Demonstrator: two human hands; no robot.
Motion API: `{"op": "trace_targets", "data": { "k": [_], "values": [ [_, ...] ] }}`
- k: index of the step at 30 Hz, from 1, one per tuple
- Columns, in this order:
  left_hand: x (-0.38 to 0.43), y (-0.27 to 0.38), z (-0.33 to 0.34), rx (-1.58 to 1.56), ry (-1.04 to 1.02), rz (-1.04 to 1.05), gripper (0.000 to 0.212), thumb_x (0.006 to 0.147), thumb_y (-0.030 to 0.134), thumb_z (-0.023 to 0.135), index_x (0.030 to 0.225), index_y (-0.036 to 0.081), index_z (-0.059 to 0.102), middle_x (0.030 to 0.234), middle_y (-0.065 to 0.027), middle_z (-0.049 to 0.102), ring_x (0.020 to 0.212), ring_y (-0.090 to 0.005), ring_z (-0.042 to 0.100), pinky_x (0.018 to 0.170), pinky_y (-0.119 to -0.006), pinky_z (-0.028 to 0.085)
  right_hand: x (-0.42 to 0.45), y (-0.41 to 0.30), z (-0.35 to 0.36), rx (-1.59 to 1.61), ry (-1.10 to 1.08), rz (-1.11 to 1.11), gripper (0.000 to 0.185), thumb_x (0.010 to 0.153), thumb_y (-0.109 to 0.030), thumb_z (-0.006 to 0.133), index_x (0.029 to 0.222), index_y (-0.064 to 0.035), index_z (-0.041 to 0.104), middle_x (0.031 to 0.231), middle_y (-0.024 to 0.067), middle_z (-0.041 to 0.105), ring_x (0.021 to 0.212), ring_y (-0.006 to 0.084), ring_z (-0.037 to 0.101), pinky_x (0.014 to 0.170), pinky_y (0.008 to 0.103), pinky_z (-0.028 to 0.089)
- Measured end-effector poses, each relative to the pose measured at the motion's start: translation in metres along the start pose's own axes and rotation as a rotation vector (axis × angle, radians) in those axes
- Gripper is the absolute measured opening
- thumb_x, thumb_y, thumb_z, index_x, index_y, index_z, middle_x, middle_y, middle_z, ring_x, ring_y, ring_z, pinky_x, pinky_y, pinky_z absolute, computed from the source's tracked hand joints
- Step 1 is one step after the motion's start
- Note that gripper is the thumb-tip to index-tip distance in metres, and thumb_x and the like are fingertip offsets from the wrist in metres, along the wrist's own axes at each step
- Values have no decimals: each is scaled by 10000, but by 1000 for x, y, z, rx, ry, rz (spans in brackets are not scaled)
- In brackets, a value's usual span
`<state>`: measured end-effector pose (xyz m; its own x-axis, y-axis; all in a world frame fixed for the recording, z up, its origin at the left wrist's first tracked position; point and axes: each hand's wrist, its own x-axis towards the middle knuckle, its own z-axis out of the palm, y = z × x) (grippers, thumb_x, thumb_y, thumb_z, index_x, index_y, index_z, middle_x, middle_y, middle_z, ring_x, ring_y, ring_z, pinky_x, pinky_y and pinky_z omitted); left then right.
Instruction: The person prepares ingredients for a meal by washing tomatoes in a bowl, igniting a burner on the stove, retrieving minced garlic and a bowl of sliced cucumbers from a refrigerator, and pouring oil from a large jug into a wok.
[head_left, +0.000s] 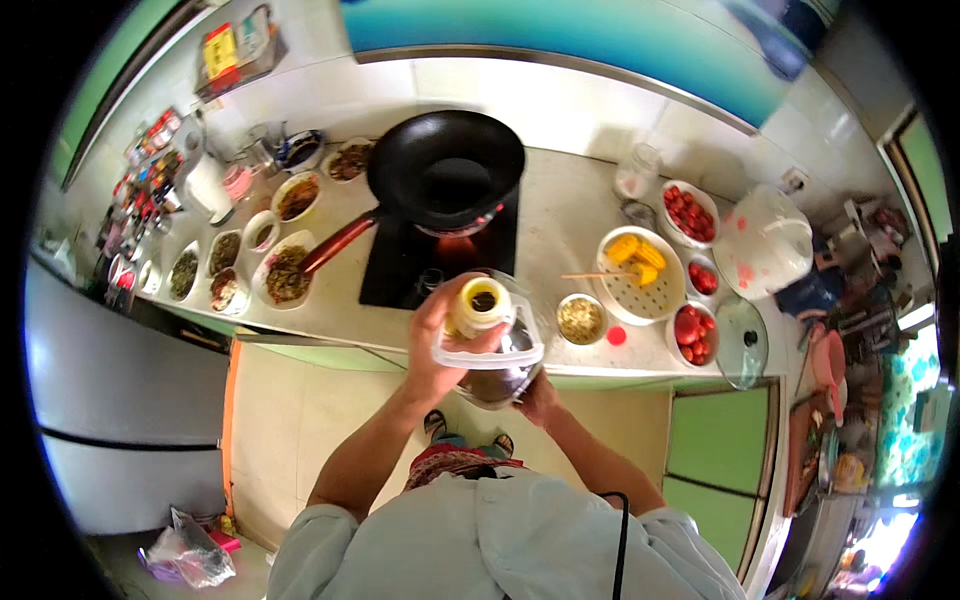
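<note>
My left hand (435, 341) grips the neck of a large clear plastic jug (495, 382) that has a white carry handle (491, 358) and a yellowish uncapped mouth. Dark liquid shows inside the jug. Lower down on its right side, my right hand (538, 401) supports it, its fingers partly hidden. Past the jug, a black wok (450, 169) with a reddish wooden handle (337, 244) rests on a black glass cooktop (386, 277), which glows red beneath it. A small red cap (616, 335) lies on the counter beside a bowl of chopped pale food (581, 319).
A white perforated basket (637, 304) to the right holds corn pieces and chopsticks. Bowls of red tomatoes (688, 215), a glass lid (742, 341) and a white appliance (765, 240) stand beyond. Several seasoning dishes (285, 274) line the left counter, near a grey refrigerator (127, 390).
</note>
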<state>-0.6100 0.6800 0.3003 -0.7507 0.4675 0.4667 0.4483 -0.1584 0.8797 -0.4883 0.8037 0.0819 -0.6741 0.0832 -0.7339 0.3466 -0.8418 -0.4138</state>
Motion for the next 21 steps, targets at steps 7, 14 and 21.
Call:
{"op": "trace_targets", "data": {
  "k": [7, 14, 21],
  "values": [
    [-12, 6, 7, -35, -28, -19, 457, 623, 3, 690, 1049, -10, 523, 929, -69, 584, 840, -123, 559, 764, -260, 453, -39, -93, -84, -1436, 756, -1187, 367, 734, -145, 597, 1083, -78, 508, 934, 167, 528, 842, 328, 542, 691, 406, 470],
    [-8, 5, 11, 50, 18, 43, 615, 604, 81, 733, 1166, 31, 488, 1038, -102, 572, 933, -181, 556, 826, -296, 424, -9, -117, -135, -1739, 867, -944, 470, 724, -240, 630, 1150, -145, 457, 964, 177, 468, 895, 345, 466, 750, 431, 420],
    [-8, 2, -4, 137, 54, 214, 544, 578, 115, 746, 1076, 63, 536, 922, -98, 599, 846, -246, 574, 776, -331, 430, -1, -138, -156, -1653, 693, -982, 459, 594, -170, 674, 1021, -115, 517, 954, 147, 509, 916, 312, 492, 781, 406, 421]
  ]
}}
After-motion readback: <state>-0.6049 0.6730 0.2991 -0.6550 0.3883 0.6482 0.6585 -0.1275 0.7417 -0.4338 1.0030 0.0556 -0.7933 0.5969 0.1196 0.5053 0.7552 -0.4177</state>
